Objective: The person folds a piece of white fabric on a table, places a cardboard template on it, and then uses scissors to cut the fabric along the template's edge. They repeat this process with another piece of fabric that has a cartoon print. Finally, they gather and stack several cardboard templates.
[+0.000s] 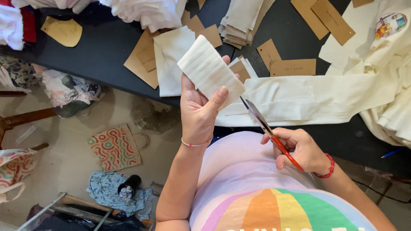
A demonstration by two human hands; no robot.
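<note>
Counter [98,51]: dark surface across the upper frame, carrying cream fabric [308,96], brown card patterns [293,67] and a stack of beige pieces [242,21].
Folded strip bundle [210,70]: white ribbed band, folded flat, held up at centre frame above the counter edge. It looks light, soft and limp; the layers may slide, so you want to pinch across all folds near the lower end.
Left hand [199,112]: grip clamped on the bundle, thumb [218,97] on the front face, fingers behind.
Right hand [302,149]: grip closed round the red handles.
Scissors [267,128]: blades together, tips just beside the bundle's lower right corner; contact cannot be told.
</note>
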